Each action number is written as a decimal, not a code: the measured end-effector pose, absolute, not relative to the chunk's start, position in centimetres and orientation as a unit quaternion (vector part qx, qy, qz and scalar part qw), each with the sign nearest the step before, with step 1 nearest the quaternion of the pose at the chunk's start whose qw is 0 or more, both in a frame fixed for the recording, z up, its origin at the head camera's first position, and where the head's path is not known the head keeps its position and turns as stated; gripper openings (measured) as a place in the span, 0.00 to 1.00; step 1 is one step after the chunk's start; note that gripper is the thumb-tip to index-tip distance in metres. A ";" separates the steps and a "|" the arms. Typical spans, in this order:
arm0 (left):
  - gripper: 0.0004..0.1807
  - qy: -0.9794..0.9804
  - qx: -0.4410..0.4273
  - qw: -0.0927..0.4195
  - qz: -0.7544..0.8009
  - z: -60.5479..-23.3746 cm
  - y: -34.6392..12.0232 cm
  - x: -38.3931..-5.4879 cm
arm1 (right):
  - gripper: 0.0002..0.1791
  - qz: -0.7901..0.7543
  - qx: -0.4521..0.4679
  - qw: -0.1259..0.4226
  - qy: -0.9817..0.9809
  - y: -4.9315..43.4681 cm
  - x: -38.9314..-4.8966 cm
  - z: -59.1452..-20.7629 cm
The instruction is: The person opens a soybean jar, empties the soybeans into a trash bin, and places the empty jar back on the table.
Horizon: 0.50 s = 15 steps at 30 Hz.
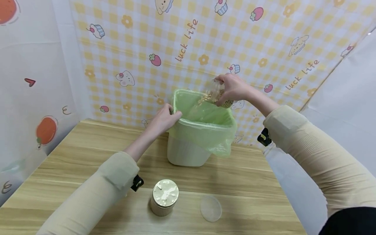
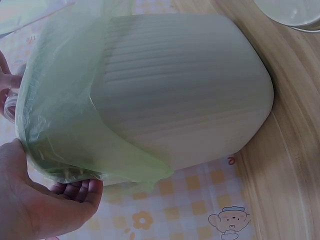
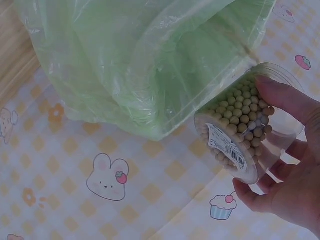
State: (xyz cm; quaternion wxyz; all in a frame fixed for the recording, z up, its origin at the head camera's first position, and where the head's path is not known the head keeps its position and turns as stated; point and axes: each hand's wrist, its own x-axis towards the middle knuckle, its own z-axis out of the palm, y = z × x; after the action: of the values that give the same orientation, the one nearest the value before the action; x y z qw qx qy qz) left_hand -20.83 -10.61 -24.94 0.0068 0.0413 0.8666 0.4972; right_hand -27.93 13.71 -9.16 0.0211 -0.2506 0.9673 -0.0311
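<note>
A white ribbed trash bin (image 1: pixel 188 151) stands upright, lined with a pale green plastic bag (image 1: pixel 218 140) folded over its rim. My left hand (image 1: pixel 164 120) grips the bin's left rim through the bag; its curled fingers show in the left wrist view beside the bin (image 2: pixel 190 90). Above the bin's right side, my right hand (image 1: pixel 233 87) holds a clear plastic jar (image 3: pixel 235 120) tipped toward the opening. Small round tan beads (image 1: pixel 202 99) spill from its mouth into the bag. Many beads (image 3: pixel 239 112) lie inside the jar, which carries a barcode label (image 3: pixel 225 150).
On the wooden table (image 1: pixel 88 163) in front of the bin stands a canister with a shiny metallic lid (image 1: pixel 165 193). A clear round lid (image 1: pixel 211 209) lies flat to its right. Close behind the bin hangs a yellow checked cloth (image 1: pixel 141 42).
</note>
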 end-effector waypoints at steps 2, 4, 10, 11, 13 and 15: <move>0.25 0.866 0.042 0.006 0.499 -25.0 -10.6 -20.8 | 0.54 -0.028 -0.250 0.020 0.967 13.7 -28.0 -9.2; 0.25 0.866 0.042 0.005 0.498 -25.0 -10.7 -20.9 | 0.54 -0.028 -0.251 0.019 0.967 13.7 -27.9 -9.1; 0.24 0.863 0.046 0.004 0.502 -24.9 -10.7 -20.9 | 0.54 -0.027 -0.249 0.016 0.968 13.7 -28.0 -9.2; 0.24 0.863 0.046 0.004 0.503 -24.9 -10.7 -20.9 | 0.54 -0.026 -0.248 0.016 0.968 13.7 -27.9 -9.2; 0.24 0.863 0.046 0.003 0.503 -25.0 -10.6 -21.0 | 0.54 -0.023 -0.246 0.016 0.969 13.7 -27.9 -9.2; 0.24 0.864 0.046 0.003 0.501 -25.0 -10.6 -21.0 | 0.54 -0.020 -0.245 0.016 0.969 13.7 -27.8 -9.2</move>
State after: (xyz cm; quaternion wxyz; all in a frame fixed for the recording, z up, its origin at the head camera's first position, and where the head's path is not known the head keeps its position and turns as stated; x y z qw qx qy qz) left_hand -21.02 -10.62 -25.00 0.0031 0.0465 0.8640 0.5013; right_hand -27.84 13.74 -9.18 0.0164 -0.2454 0.9691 -0.0195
